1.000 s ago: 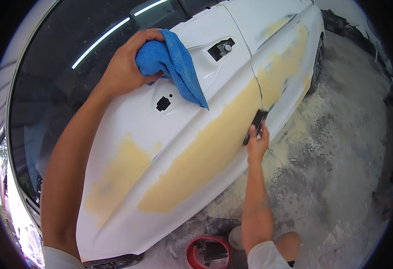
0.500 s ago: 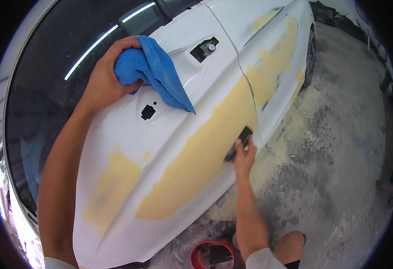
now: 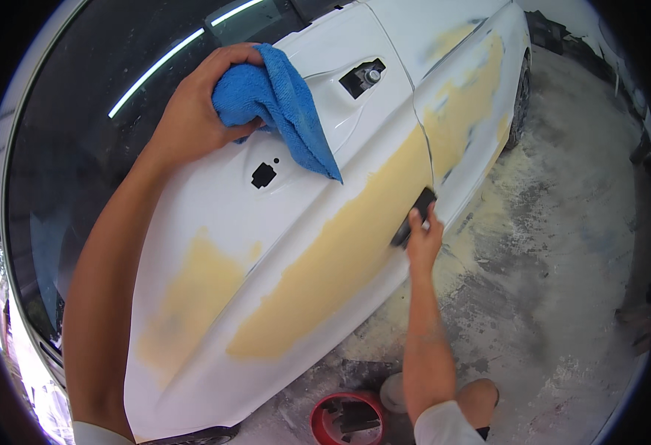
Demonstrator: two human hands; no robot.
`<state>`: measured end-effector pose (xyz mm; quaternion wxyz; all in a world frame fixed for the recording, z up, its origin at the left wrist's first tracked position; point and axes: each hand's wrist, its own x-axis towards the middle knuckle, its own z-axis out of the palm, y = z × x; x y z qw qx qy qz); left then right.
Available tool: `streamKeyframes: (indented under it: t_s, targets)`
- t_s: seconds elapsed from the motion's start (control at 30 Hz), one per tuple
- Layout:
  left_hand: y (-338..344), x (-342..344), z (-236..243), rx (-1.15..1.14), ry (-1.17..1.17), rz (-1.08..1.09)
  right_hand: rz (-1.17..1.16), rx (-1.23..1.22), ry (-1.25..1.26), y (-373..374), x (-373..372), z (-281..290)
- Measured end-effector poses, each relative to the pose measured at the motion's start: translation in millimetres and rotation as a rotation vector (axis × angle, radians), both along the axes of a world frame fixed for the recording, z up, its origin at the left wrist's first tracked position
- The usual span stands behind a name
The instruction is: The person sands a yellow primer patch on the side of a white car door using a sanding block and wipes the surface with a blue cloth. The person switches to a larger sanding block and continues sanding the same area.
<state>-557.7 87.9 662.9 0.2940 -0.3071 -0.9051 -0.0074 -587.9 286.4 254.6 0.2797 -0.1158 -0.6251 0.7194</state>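
My left hand [image 3: 195,111] is closed round a bunched blue microfiber cloth [image 3: 288,104], over the upper part of a white car door [image 3: 192,215]. The cloth's loose corner hangs down above the door's crease. Lower on the panel, my right hand [image 3: 425,243] grips a black sanding block [image 3: 424,206] and keeps it against the long yellowish filler patch [image 3: 318,274], close to the panel seam. Part of the block is hidden behind my fingers. A smaller filler patch [image 3: 192,297] spreads over the near left of the door.
On the floor near my leg stands a red bucket [image 3: 347,395] with dark pieces inside, beside a pale round container [image 3: 393,393]. Yellowish dust lies on the grey floor [image 3: 533,311]. A wheel [image 3: 520,104] shows at the far right. Handle openings [image 3: 264,176] are cut in the door.
The whole view has shifted slightly. My right hand has slid the sanding block a little farther up the panel, along the seam. My left hand keeps its hold on the cloth.
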Motion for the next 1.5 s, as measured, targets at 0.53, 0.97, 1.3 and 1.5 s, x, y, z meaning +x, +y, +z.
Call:
streamKeyframes:
  t_s: [0.53, 0.97, 1.3, 1.5]
  targets:
    - [-5, -4, -3, -0.045, 0.048, -0.025, 0.114, -0.170, 0.175, -2, -16, -48]
    - [-8, 4, -3, -0.023, -0.005, 0.146, 0.042, 0.161, 0.190, -57, 69, -53]
    - [-1, 1, 1, -0.007, -0.016, -0.020, 0.237, 0.287, 0.551, -191, 231, -69]
    - [2, 1, -1, -0.006, -0.006, -0.025, 0.196, 0.327, 0.321, -62, 63, -69]
